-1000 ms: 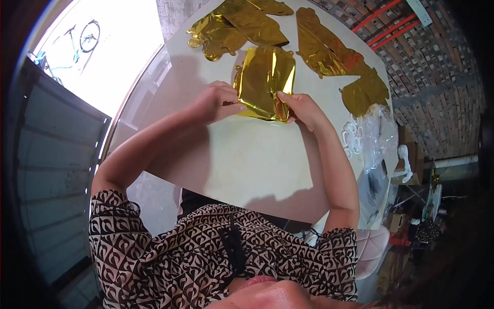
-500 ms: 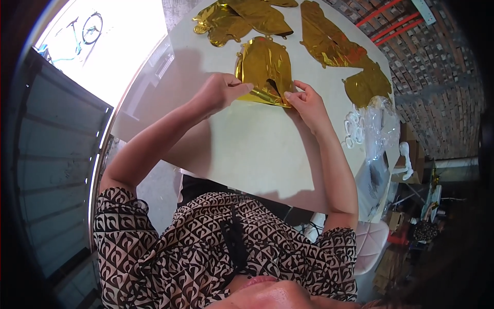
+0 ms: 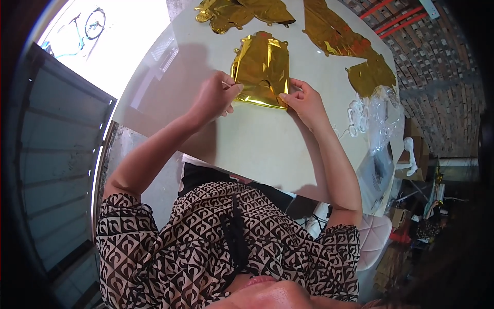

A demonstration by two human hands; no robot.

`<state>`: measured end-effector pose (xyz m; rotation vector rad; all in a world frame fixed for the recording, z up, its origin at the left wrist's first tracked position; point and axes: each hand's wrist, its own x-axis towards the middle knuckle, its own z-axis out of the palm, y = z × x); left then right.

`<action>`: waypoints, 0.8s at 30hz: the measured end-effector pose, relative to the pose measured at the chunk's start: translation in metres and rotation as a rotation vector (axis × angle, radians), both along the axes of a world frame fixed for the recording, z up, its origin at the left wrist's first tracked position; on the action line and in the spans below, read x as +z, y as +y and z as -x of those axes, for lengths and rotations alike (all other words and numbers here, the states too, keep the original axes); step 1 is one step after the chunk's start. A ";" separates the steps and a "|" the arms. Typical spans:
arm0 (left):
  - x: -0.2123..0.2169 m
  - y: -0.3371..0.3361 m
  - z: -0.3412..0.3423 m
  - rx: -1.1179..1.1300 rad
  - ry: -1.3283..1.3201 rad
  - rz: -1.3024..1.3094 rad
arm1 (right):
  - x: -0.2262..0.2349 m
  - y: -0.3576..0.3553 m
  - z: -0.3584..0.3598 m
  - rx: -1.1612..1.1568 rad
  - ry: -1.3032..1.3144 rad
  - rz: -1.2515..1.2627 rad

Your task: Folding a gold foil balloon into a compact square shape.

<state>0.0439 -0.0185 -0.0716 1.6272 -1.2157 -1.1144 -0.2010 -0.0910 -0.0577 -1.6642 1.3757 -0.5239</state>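
Note:
A flat, shiny gold foil balloon [image 3: 261, 67], folded into a rough rectangle with small tabs along its far edge, lies before me on the pale tabletop [image 3: 257, 149]. Its lower left corner is pinched between the thumb and fingers of my left hand [image 3: 218, 97]. My right hand [image 3: 306, 104] grips the lower right corner, thumb on top and fingers along the side. The near edge catches a bright strip of light, and a small curved crease shows above it.
More gold foil balloons lie flat at the far left [image 3: 244, 13] and far right [image 3: 337, 33] of the table. Clear plastic bags [image 3: 386, 116] and a white loop of ribbon or cord [image 3: 356, 118] rest by the right edge. A pink padded chair [image 3: 371, 239] stands at the right.
The near flap of the foil now lies flatter, and the dark gap in it has closed to a small crease. My left hand has shifted slightly left along the edge.

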 end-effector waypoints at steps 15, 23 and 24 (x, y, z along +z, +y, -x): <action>-0.015 0.015 0.008 -0.476 -0.877 0.819 | 0.000 0.010 -0.004 0.031 0.110 0.060; -0.032 0.012 0.006 -0.604 -0.869 0.769 | -0.003 0.013 -0.003 0.003 0.136 0.049; -0.030 0.012 0.006 -0.607 -0.876 0.760 | -0.005 0.012 -0.001 -0.002 0.135 0.047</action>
